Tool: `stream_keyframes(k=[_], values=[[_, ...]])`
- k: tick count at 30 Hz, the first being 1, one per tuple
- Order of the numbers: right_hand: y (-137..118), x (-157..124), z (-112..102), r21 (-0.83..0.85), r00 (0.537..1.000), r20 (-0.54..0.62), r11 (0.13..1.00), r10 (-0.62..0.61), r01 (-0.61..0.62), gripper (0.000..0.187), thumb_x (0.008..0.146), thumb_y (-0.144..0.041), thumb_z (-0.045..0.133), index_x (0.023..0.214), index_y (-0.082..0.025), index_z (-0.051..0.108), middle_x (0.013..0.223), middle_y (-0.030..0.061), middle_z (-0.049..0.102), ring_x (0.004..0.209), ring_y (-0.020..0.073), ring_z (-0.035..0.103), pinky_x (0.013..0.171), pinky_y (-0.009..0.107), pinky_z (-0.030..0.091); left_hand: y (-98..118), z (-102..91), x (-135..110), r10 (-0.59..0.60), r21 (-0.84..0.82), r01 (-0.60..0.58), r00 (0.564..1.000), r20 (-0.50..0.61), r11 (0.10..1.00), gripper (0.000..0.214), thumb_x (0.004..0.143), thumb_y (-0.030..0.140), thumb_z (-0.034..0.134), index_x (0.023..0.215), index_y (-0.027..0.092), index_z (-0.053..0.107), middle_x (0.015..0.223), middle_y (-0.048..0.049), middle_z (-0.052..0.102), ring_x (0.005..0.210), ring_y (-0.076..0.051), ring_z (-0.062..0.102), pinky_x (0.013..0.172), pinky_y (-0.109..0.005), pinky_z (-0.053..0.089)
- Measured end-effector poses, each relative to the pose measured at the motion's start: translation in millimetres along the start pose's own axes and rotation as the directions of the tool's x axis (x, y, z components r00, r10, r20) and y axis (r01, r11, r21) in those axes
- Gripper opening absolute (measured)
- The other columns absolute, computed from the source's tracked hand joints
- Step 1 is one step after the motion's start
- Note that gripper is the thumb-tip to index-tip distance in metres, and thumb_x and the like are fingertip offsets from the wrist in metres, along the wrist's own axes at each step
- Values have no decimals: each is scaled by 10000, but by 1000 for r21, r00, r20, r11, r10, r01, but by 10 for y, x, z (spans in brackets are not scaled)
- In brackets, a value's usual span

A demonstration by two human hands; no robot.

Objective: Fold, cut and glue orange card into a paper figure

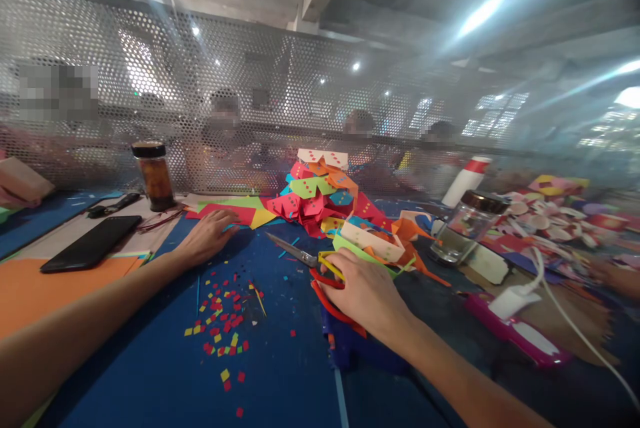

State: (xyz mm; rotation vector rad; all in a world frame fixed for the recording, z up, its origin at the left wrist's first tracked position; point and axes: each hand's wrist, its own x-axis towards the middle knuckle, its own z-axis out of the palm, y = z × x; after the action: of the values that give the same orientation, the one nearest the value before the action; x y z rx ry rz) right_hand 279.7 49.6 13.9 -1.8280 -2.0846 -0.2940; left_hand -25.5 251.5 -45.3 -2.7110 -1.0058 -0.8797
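While I am curling my right hand (367, 295) over the red and yellow handles of the scissors (300, 256), their blades are lying flat on the blue mat (280, 375), pointing away to my left. My fingers are bending around the handles, though I cannot tell whether any are passing through the loops. Just in front of the blades, small cut squares (223, 321) are lying scattered, and beyond my hand a heap of dotted, folded paper pieces (320, 198) is standing. So a good share of the cutting and sticking looks done to me. My left hand (207, 238) is resting open, palm down, touching the edge of the whole red and green sheets (235, 209), which look uncut. A phone (93, 243) and a lidded jar (154, 175) are sitting farther left.
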Motion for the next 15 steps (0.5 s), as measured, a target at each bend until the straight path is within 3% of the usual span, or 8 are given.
stream_keyframes(k=[15], values=[[-10,5,-54,19,1000,-21,1000,5,-5,196,815,-387,720,925,-225,715,981,39,724,876,270,703,654,354,488,-40,6,-17,52,0,-52,993,-107,999,323,966,347,626,1246,188,604,1273,-93,630,1069,-240,653,900,-460,563]])
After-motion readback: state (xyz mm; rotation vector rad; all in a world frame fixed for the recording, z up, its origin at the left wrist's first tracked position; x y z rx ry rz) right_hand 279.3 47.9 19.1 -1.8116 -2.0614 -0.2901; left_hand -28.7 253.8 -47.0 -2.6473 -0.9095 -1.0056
